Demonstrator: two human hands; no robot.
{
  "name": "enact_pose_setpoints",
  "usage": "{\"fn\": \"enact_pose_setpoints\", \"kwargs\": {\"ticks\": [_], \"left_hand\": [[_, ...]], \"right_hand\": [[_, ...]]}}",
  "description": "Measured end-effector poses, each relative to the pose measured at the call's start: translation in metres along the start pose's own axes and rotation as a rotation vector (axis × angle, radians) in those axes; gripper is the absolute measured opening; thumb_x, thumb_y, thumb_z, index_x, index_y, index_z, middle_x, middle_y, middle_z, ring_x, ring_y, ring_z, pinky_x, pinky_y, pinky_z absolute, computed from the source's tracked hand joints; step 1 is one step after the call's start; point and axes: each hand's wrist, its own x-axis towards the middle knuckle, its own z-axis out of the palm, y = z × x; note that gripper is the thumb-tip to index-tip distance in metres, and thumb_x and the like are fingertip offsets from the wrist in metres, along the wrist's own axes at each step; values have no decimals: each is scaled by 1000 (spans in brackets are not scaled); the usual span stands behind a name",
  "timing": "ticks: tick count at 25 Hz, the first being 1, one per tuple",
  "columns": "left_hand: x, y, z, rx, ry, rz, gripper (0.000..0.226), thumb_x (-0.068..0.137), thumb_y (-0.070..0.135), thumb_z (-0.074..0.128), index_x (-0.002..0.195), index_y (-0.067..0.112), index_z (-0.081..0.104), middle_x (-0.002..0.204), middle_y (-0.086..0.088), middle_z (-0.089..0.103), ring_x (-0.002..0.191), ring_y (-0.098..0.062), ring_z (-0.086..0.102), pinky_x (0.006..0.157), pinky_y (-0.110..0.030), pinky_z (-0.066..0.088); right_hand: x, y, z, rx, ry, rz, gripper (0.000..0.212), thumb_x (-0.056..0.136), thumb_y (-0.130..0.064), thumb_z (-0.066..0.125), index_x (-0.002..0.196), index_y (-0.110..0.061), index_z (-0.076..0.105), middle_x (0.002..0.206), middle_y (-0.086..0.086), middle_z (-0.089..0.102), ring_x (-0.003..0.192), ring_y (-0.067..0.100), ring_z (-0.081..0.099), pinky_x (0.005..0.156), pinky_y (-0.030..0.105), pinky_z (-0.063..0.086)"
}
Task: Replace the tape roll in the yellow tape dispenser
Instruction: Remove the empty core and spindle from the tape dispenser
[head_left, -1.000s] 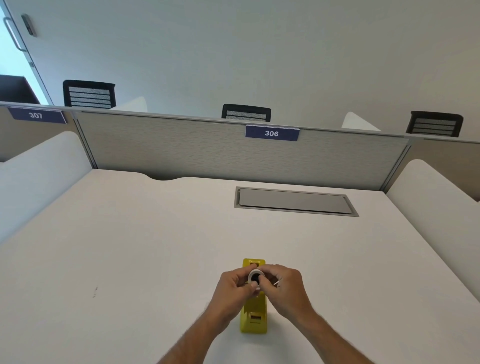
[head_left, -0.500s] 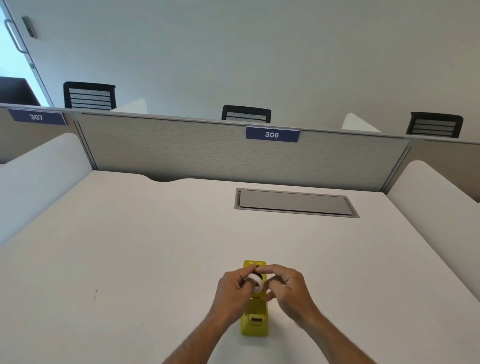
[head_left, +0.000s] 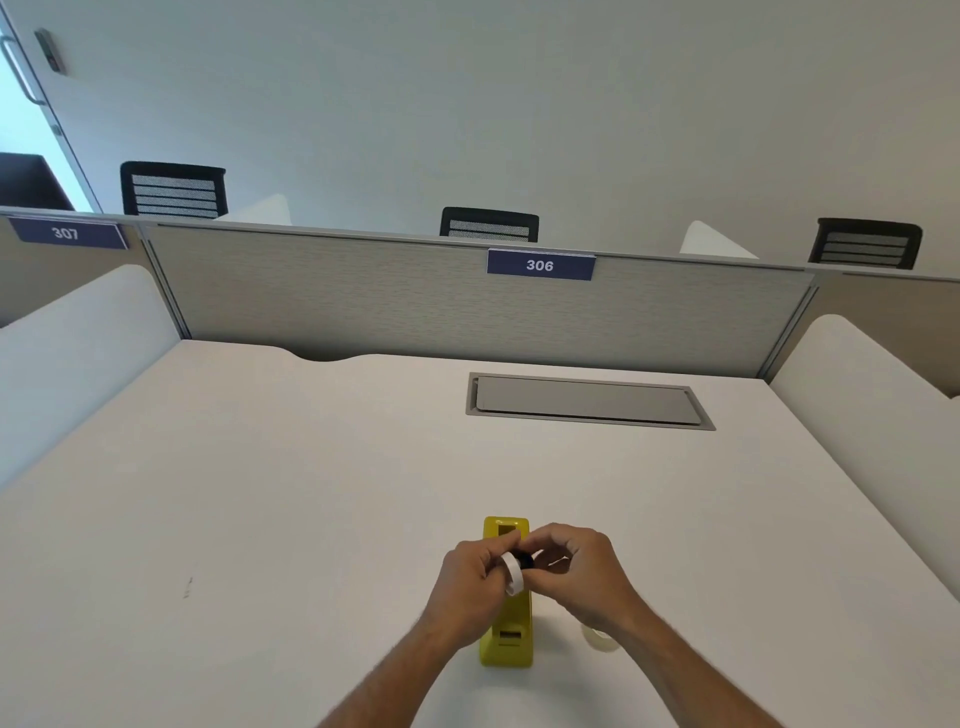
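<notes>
A yellow tape dispenser (head_left: 508, 639) stands on the white desk (head_left: 260, 519) near the front edge, lengthwise away from me. Both hands meet just above its middle. My left hand (head_left: 470, 582) pinches a white tape roll (head_left: 513, 574) on edge. My right hand (head_left: 582, 571) holds a small black core (head_left: 524, 559) against the roll's opening. A second, clear tape roll (head_left: 600, 640) lies flat on the desk to the right of the dispenser, partly hidden under my right forearm.
A grey cable hatch (head_left: 587, 401) is set into the desk at the back right. A fabric partition (head_left: 415, 306) labelled 306 closes the far side, and white side dividers (head_left: 872, 395) flank the desk. Black chair backs show beyond the partition.
The white roll has turned from facing me to edge-on and shifted into my left hand. My right hand has drawn slightly right with the black core, and a clear roll now shows on the desk.
</notes>
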Motion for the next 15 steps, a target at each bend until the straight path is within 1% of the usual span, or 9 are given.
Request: {"fn": "enact_pose_setpoints", "kwargs": {"ticks": [2, 4, 7, 8, 10, 11, 12, 13, 15], "left_hand": [[1, 1, 2, 0, -9, 0, 44, 96, 1, 50, 126, 27, 68, 118, 5, 74, 112, -13, 66, 100, -37, 54], [4, 0, 3, -8, 17, -19, 40, 95, 3, 52, 125, 23, 68, 119, 3, 73, 112, -16, 65, 100, -38, 54], [7, -1, 2, -50, 102, -47, 30, 96, 7, 56, 114, 23, 74, 113, 3, 74, 102, -17, 68, 90, -37, 59], [7, -2, 0, -82, 127, -60, 27, 96, 11, 59, 111, 27, 75, 112, 5, 75, 100, -16, 70, 87, -36, 60], [8, -3, -2, -137, 155, -78, 26, 91, 16, 69, 97, 41, 77, 98, 18, 77, 90, -10, 73, 79, -33, 63], [8, -4, -2, -152, 176, -90, 25, 88, 17, 73, 95, 41, 77, 89, 20, 77, 83, -8, 73, 75, -30, 63], [8, -5, -2, -173, 202, -106, 23, 86, 17, 76, 100, 35, 76, 85, 19, 77, 79, -7, 74, 72, -28, 63], [8, -5, -1, -192, 226, -124, 28, 84, 17, 78, 108, 31, 73, 85, 15, 77, 76, -7, 74, 71, -29, 63], [9, -4, 2, -209, 251, -147, 43, 82, 19, 80, 121, 30, 64, 93, 8, 78, 77, -11, 75, 72, -33, 64]], "right_hand": [[-2, 3, -1, 15, 19, -26, 29, 61, -27, 85, 88, -33, 75, 86, -8, 76, 75, 14, 72, 65, 25, 61], [-3, 6, -2, 13, 45, -59, 27, 66, -26, 83, 90, -33, 74, 85, -8, 76, 74, 15, 73, 64, 22, 59], [-3, 12, -9, -24, 104, -76, 23, 70, -27, 76, 89, -40, 73, 83, -13, 76, 74, 13, 73, 65, 18, 58], [-3, 15, -12, -21, 125, -58, 22, 70, -27, 76, 87, -40, 73, 82, -13, 76, 74, 12, 73, 65, 18, 58], [-3, 20, -16, 2, 164, -16, 22, 70, -23, 79, 86, -37, 74, 82, -13, 77, 74, 11, 73, 65, 19, 58], [-3, 21, -16, 30, 184, 6, 22, 71, -21, 80, 87, -35, 74, 83, -11, 77, 74, 12, 73, 65, 21, 58], [-3, 22, -16, 80, 203, 27, 21, 71, -22, 80, 88, -33, 76, 84, -9, 78, 76, 15, 74, 66, 24, 59], [-3, 21, -15, 143, 216, 42, 20, 70, -25, 79, 89, -31, 77, 84, -5, 78, 77, 18, 74, 65, 28, 60], [-2, 18, -13, 244, 195, 54, 19, 71, -29, 74, 90, -26, 77, 90, 0, 78, 84, 22, 73, 66, 30, 61]]}}
